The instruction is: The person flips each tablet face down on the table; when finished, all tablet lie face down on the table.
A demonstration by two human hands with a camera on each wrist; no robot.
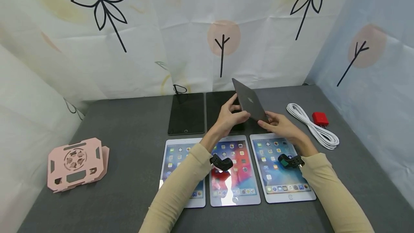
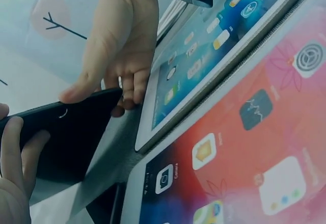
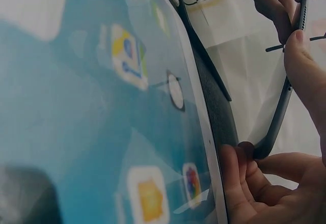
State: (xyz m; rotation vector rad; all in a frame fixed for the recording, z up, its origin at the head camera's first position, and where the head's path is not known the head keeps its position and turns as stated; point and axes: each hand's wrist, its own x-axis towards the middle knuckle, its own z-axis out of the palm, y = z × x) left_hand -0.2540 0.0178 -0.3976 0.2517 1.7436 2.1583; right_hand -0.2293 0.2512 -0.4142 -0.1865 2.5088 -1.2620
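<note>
A dark grey tablet [image 1: 249, 100] is held up and tilted above the table, its back with a small logo facing the head camera. My left hand [image 1: 230, 117] grips its left and lower edge, the thumb on the back and fingers on the screen side. At the lower right corner, my right hand [image 1: 282, 128] pinches the tablet's edge. In the left wrist view the black screen side [image 2: 66, 142] and its round button show. The right wrist view catches the tablet almost edge-on [image 3: 279, 117]. Below my forearms, white tablets with lit screens lie flat, including the right one [image 1: 279, 168].
Two black tablets lie behind: one at left [image 1: 187, 114], another [image 1: 213, 107] partly hidden by my left hand. A white coiled cable [image 1: 318, 132] and red charger plug [image 1: 320, 118] sit at right. A pink folding stand [image 1: 76, 164] lies far left on the grey table [image 1: 136, 154].
</note>
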